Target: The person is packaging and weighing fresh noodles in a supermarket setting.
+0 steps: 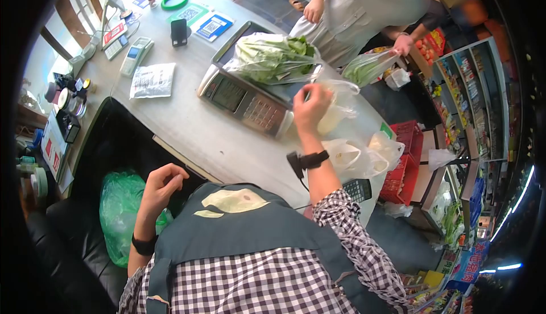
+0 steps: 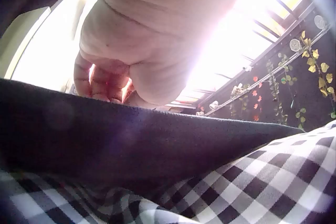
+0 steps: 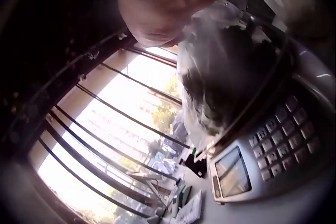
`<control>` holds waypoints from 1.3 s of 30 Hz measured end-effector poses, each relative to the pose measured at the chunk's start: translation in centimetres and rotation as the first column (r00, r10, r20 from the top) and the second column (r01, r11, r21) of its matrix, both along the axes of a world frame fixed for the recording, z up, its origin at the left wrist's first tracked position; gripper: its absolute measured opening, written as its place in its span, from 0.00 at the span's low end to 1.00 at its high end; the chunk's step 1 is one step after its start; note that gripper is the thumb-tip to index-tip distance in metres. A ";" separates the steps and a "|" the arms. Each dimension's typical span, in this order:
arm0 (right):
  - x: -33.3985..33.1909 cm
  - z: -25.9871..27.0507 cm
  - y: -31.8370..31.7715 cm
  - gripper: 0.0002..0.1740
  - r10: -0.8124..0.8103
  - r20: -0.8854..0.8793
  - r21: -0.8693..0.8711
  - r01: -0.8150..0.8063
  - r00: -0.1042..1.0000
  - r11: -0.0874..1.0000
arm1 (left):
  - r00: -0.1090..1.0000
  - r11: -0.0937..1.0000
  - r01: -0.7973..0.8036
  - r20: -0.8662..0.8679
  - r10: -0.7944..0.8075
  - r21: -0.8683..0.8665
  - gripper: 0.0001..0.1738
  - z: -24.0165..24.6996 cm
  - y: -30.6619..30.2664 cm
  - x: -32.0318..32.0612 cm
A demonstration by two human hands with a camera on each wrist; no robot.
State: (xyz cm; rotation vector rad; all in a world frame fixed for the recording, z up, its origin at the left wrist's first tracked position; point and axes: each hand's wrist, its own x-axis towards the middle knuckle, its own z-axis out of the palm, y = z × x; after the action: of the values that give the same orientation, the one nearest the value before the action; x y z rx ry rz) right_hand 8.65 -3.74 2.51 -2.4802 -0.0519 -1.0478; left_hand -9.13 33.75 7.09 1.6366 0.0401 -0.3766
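Note:
My right hand [image 1: 310, 108] is raised over the right end of the electronic scale [image 1: 245, 102], fingers curled, gripping a clear plastic bag [image 1: 341, 104] with something pale inside. On the scale's pan lies a bag of leafy greens [image 1: 272, 58]. The right wrist view shows my curled right hand [image 3: 157, 8] above the bagged greens [image 3: 226, 77] and the scale's keypad [image 3: 283, 140]. My left hand [image 1: 162, 182] hovers by the counter's near edge in front of my apron, loosely curled and holding nothing. From the left wrist, the left hand [image 2: 131, 50] is seen with fingers folded inward, nothing in them.
Across the grey counter [image 1: 187, 126] a person holds another bag of greens [image 1: 368, 66]. White bags [image 1: 355, 157], a calculator [image 1: 357, 190] and a red crate [image 1: 402, 157] are to my right. A green bag [image 1: 118, 211] sits low left. Payment signs [image 1: 213, 27] and a printed packet [image 1: 152, 81] lie on the counter.

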 end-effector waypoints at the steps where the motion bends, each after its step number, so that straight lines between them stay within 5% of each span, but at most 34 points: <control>1: 1.8 1.1 -1.2 0.25 -0.087 0.032 0.072 0.085 0.996 0.994 | 1.000 1.000 0.004 0.012 -0.004 -0.007 0.06 -0.1 -0.1 0.0; 2: 3.8 2.0 -2.4 0.35 -0.177 0.059 0.151 0.166 0.982 0.974 | 1.000 1.000 -0.018 0.020 0.018 -0.013 0.06 -0.2 -0.1 0.0; 3: 5.8 1.8 -3.7 0.35 -0.182 0.073 0.150 0.170 0.981 0.974 | 0.999 0.999 -0.039 0.029 0.039 -0.019 0.06 -0.2 -0.1 -0.1; 5: 10.0 -0.4 -6.6 0.53 0.068 -0.215 0.438 0.034 0.974 0.898 | 0.999 0.999 -0.028 0.036 0.029 -0.040 0.05 -0.4 -0.4 -0.1; 7: 12.8 -2.1 -8.4 0.59 0.202 -0.259 0.540 -0.032 0.945 0.841 | 0.999 0.998 -0.019 0.027 0.021 -0.056 0.05 0.0 -0.9 -0.3; 9: 14.6 -2.6 -8.8 0.53 0.399 -0.208 0.743 -0.121 0.893 0.658 | 0.999 0.997 -0.023 0.041 0.026 -0.072 0.05 0.1 -1.0 -0.4; 10: 15.2 -2.1 -8.6 0.53 0.409 -0.199 0.738 -0.138 0.891 0.660 | 0.999 0.997 -0.033 0.032 0.035 -0.066 0.05 0.2 -1.0 -0.6; 13: 15.8 -1.3 -8.3 0.26 0.277 -0.253 0.731 -0.005 0.927 0.682 | 0.997 0.996 -0.068 0.022 0.069 -0.052 0.05 0.4 -0.9 -1.3; 14: 15.6 0.4 -6.8 0.14 0.230 -0.126 0.725 -0.068 0.965 0.685 | 0.997 0.995 -0.081 0.013 0.082 -0.060 0.05 0.3 -0.7 -1.5; 15: 15.5 2.8 -4.9 0.14 0.238 -0.122 0.722 -0.078 0.964 0.688 | 0.995 0.993 -0.095 0.004 0.095 -0.068 0.05 0.2 -0.7 -1.5; 17: 13.7 8.4 -0.1 0.11 0.343 -0.020 0.358 -0.313 0.939 0.879 | 0.995 0.992 -0.096 0.033 0.099 -0.076 0.05 0.5 -1.0 -1.0; 21: 8.0 16.8 9.8 0.08 0.493 -0.009 0.075 -0.491 0.870 0.868 | 0.976 0.986 -0.065 0.194 0.095 -0.155 0.07 2.2 -1.2 1.9; 24: 4.4 19.2 13.5 0.07 0.524 -0.154 0.011 -0.529 0.838 0.849 | 0.842 0.995 -0.102 0.532 0.088 -0.003 0.18 5.9 -2.2 5.4; 26: 3.3 18.8 14.3 0.07 0.564 -0.234 0.124 -0.551 0.792 0.825 | 0.769 0.987 -0.115 0.639 0.018 0.111 0.23 8.8 -3.1 6.9; 29: 1.4 16.3 14.8 0.09 0.654 -0.354 0.313 -0.575 0.669 0.756 | 0.782 0.929 -0.162 0.618 -0.084 0.332 0.48 9.9 -4.6 8.3; 31: -1.1 13.9 15.5 0.10 0.723 -0.386 0.423 -0.586 0.573 0.691 | 0.753 0.892 -0.115 0.624 -0.208 0.437 0.51 8.1 -5.0 9.0; 35: -6.1 9.9 17.2 0.09 0.845 -0.274 0.532 -0.660 0.459 0.530 | 0.839 0.699 -0.084 0.430 -0.335 0.710 0.47 6.4 -4.6 8.2; 39: -7.2 8.7 17.8 0.07 0.890 -0.188 0.564 -0.697 0.415 0.444 | 0.827 0.704 -0.111 0.458 -0.325 0.701 0.31 3.4 -2.3 6.6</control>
State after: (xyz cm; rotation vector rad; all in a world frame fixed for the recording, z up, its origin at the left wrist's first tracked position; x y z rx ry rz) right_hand 1.43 14.07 11.25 -1.8150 -0.7605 0.0178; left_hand -2.52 31.46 10.50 2.4863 -0.4161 0.0746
